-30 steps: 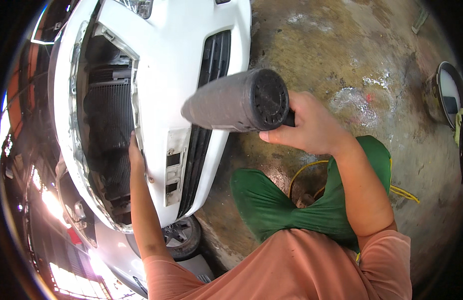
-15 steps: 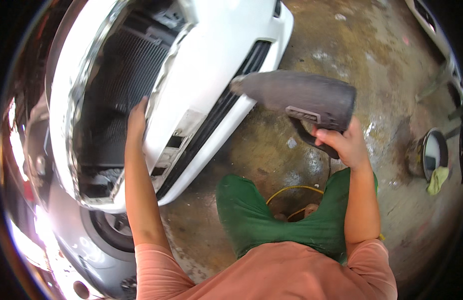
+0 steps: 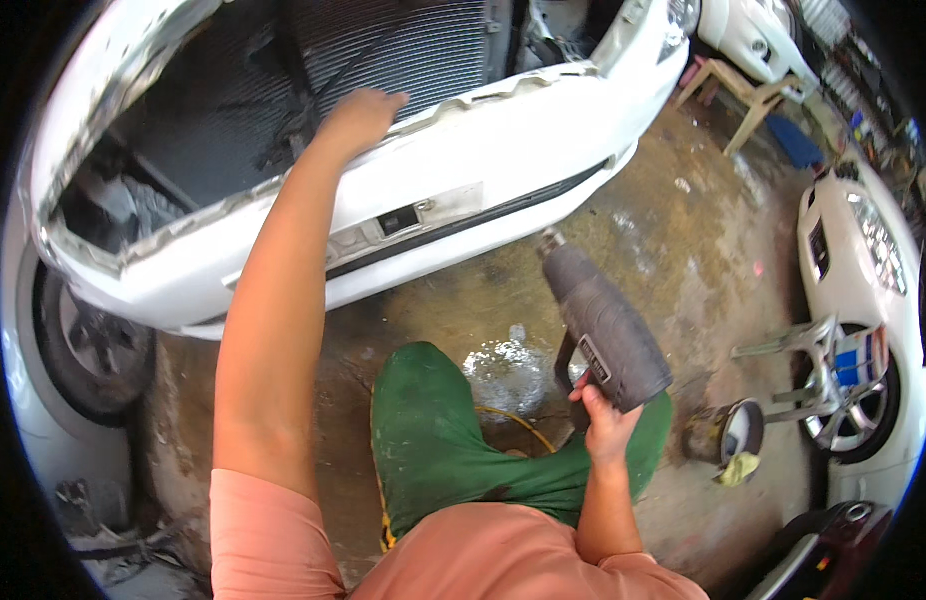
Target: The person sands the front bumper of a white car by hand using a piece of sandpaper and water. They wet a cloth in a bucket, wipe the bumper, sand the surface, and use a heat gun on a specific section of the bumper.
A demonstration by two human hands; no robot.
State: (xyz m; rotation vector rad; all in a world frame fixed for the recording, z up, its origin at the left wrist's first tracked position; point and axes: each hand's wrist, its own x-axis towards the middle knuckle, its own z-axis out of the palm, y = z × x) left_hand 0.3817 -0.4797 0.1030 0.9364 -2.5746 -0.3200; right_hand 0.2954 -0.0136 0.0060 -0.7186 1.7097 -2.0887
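Observation:
A white car bumper (image 3: 503, 140) fills the upper left, its large opening showing the ribbed radiator (image 3: 403, 50) behind. My left hand (image 3: 361, 122) is closed over the upper edge of the bumper, beside this opening; some fingertips are hidden. In my right hand (image 3: 611, 425) is a dark grey heat gun (image 3: 608, 315), gripped by its handle. Its metal nozzle (image 3: 553, 240) points up and left, just apart from the bumper's lower edge. A number-plate recess (image 3: 398, 218) with a dark square hole sits midway along the bumper.
A dark bucket (image 3: 695, 437) with a yellowish cloth (image 3: 738, 468) stands to the right on the wet floor. Beyond it are a stool (image 3: 818, 350) with a paint can and another white car (image 3: 863, 235). A wooden stool (image 3: 743, 95) stands farther back. A yellow hose (image 3: 518, 420) runs between my legs.
The view has turned, so the bumper lies more level. The heat gun has come off the bumper's lower grille, down toward me. My left hand still holds the edge.

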